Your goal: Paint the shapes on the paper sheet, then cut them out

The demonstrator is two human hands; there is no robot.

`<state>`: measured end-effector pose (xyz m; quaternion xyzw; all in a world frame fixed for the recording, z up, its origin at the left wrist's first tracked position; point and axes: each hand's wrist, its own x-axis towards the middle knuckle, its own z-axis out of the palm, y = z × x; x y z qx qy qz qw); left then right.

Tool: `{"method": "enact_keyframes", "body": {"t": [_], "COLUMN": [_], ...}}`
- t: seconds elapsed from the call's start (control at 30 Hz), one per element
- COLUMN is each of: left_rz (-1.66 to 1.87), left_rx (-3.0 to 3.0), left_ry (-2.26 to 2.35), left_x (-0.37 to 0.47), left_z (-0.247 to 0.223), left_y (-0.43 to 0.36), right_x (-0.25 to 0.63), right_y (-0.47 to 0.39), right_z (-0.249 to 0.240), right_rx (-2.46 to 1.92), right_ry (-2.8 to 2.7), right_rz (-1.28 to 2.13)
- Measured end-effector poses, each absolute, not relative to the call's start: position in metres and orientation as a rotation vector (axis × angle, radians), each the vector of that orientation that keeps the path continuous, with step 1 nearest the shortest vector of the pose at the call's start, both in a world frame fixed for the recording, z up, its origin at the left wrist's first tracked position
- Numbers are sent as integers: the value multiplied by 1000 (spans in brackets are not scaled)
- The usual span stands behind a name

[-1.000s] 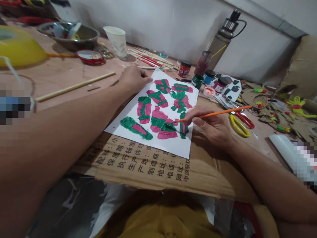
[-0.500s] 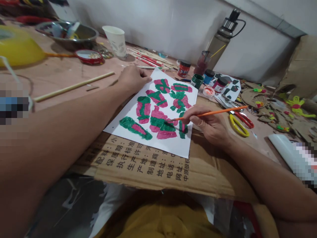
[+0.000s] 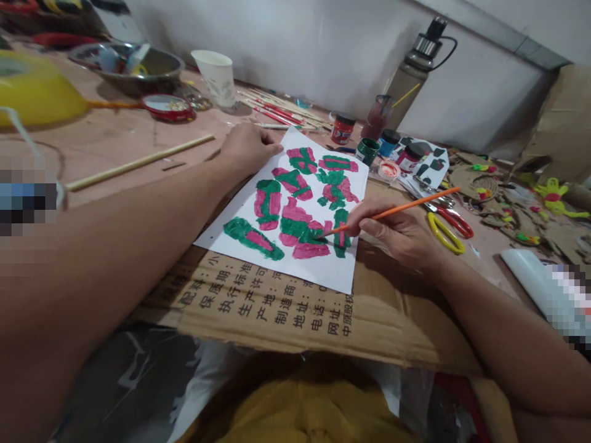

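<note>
A white sheet of paper (image 3: 305,274) with magenta and green painted patches lies on a flat piece of cardboard (image 3: 277,326). My left hand (image 3: 249,147) is closed at the sheet's upper left edge, thumb against the paper; its other fingers are mostly hidden. In a pinch grip, my right hand (image 3: 392,231) holds a paintbrush (image 3: 406,208) with an orange handle. Its bristles touch a green patch near the lower middle of the sheet. Beyond the paper stand an open jar of green paint (image 3: 367,152) and a small lid with pinkish paint (image 3: 388,169).
Closed jars of red paint (image 3: 342,129) and blue paint (image 3: 389,141) stand behind. Scissors (image 3: 446,232) with red and yellow handles lie at right. A paper cup (image 3: 215,77), a metal bowl (image 3: 133,77), a wooden stick (image 3: 143,162) and a tall bottle (image 3: 410,80) are farther back.
My right hand has shifted the brush tip slightly right and down within the green patch, and the green there covers more of the magenta. My left hand stays in place.
</note>
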<state>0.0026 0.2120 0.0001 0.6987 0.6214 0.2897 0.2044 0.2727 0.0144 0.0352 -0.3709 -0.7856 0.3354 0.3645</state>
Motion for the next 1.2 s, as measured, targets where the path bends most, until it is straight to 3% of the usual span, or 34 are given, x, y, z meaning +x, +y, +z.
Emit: {"method": "enact_keyframes", "body": {"t": [0.27,1.2], "left_rz": [803,811], "left_rx": [1941,1935], "left_ry": [1723,1746], "left_x": [3,5], "left_z": [1,2], "left_y": [211,211], "right_x": [280,284], "right_y": [14,12], "right_z": [40,56], "right_rx": [-908,-896], "right_ry": [-1997,-2127], "right_rz": [731,762]}}
